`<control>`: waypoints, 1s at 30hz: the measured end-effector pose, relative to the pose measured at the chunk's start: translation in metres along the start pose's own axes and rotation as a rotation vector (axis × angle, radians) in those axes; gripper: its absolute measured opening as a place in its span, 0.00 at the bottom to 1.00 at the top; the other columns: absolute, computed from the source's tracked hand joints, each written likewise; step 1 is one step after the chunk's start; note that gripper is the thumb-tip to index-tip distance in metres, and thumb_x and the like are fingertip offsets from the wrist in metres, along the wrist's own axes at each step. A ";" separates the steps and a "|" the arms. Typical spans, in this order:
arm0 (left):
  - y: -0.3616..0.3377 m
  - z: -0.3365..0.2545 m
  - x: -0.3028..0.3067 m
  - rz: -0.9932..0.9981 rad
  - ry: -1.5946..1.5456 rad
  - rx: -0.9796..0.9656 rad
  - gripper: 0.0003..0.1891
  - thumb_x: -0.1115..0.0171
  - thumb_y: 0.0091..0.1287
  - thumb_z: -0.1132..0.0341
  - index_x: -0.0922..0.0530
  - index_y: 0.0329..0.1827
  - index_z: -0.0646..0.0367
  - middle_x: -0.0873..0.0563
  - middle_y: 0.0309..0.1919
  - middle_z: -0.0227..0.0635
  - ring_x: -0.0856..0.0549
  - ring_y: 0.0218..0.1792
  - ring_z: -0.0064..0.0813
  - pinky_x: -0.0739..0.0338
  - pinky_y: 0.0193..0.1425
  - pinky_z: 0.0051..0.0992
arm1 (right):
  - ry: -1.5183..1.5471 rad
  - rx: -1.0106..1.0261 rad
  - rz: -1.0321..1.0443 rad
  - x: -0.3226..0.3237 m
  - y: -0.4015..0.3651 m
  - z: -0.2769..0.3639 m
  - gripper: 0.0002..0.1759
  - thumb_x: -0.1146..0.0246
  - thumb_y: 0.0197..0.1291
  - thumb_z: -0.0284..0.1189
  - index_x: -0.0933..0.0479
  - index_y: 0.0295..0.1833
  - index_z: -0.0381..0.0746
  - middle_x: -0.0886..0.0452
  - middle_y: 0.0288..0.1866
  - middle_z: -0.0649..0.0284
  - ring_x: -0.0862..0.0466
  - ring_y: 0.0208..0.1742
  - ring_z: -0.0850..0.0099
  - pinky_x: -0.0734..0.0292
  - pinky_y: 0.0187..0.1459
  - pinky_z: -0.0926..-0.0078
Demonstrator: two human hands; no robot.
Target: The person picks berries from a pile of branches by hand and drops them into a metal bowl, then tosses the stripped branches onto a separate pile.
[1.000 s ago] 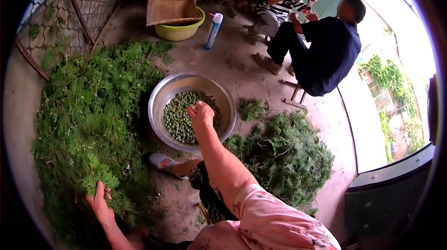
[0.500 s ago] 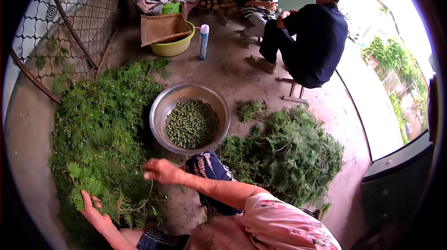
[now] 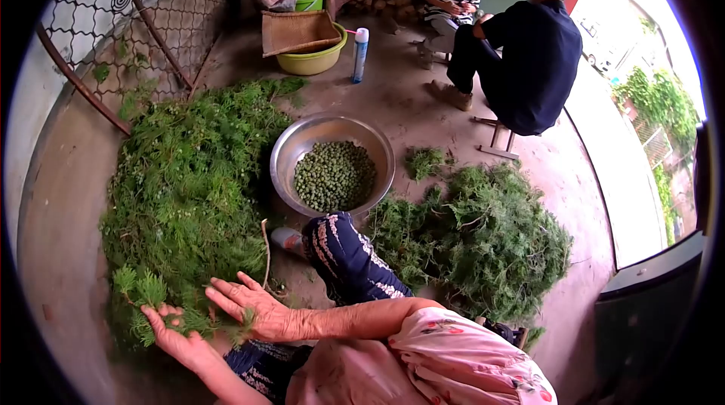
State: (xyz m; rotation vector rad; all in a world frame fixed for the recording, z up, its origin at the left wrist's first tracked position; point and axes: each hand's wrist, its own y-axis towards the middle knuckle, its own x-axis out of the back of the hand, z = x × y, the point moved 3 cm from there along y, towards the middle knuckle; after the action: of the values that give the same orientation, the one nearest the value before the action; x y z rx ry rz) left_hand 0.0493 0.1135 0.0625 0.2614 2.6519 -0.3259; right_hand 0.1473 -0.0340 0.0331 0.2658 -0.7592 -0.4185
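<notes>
A feathery green cypress sprig [image 3: 151,289] rests in my left hand [image 3: 177,337], its stem between the thumb and curled fingers. Just to the right, my right hand [image 3: 255,307] is open with fingers stretched toward the sprig; a bit of foliage shows under its palm. Beneath and beyond both hands spreads a big heap of cypress branches [image 3: 181,178], with a bare brown twig [image 3: 266,250] sticking up close to my right fingers. Ahead stands a metal basin [image 3: 281,163] partly filled with small round green cones [image 3: 334,176].
On the right lies a second, duller pile of branches [image 3: 483,239]. Farther back are a yellow basin [image 3: 310,63] with a woven tray [image 3: 298,33] on it and a spray can [image 3: 360,55]. Two people sit at the back; one wears dark clothes [image 3: 536,65]. A wire mesh [image 3: 98,20] borders the left.
My right hand has come down and left from beside the basin to near the left hand, its fingers now spread. The left hand still holds the sprig. The view has shifted slightly.
</notes>
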 end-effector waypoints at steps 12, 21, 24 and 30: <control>-0.063 0.002 -0.017 -0.158 0.234 -0.057 0.11 0.37 0.60 0.63 0.21 0.34 0.63 0.27 0.28 0.27 0.29 0.34 0.23 0.34 0.44 0.25 | -0.022 0.075 -0.040 -0.018 -0.007 0.011 0.48 0.41 0.42 0.24 0.57 0.71 0.36 0.30 0.54 0.45 0.24 0.52 0.55 0.28 0.51 0.66; -0.061 0.029 -0.013 0.037 0.207 -0.026 0.13 0.41 0.61 0.69 0.23 0.45 0.70 0.19 0.46 0.43 0.22 0.48 0.28 0.31 0.57 0.25 | -0.041 0.096 -0.096 -0.011 -0.003 0.015 0.45 0.42 0.41 0.24 0.50 0.68 0.34 0.35 0.59 0.48 0.22 0.46 0.56 0.24 0.42 0.68; -0.063 0.036 -0.012 0.074 0.145 0.030 0.18 0.44 0.64 0.64 0.27 0.52 0.69 0.23 0.52 0.42 0.25 0.53 0.29 0.36 0.61 0.29 | -0.087 0.100 -0.035 -0.014 0.000 0.010 0.42 0.42 0.40 0.26 0.46 0.67 0.34 0.29 0.48 0.51 0.22 0.41 0.59 0.25 0.38 0.69; -0.068 0.030 -0.023 0.192 0.275 -0.035 0.20 0.46 0.66 0.65 0.31 0.55 0.71 0.22 0.50 0.43 0.24 0.52 0.33 0.33 0.59 0.29 | 0.004 0.116 -0.033 -0.010 0.000 0.007 0.42 0.42 0.38 0.23 0.43 0.66 0.36 0.26 0.36 0.55 0.22 0.36 0.57 0.25 0.35 0.66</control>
State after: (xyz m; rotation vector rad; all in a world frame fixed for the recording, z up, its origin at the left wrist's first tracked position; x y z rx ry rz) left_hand 0.0653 0.0376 0.0595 0.5827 2.8672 -0.1918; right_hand 0.1360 -0.0300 0.0320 0.3883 -0.7777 -0.4051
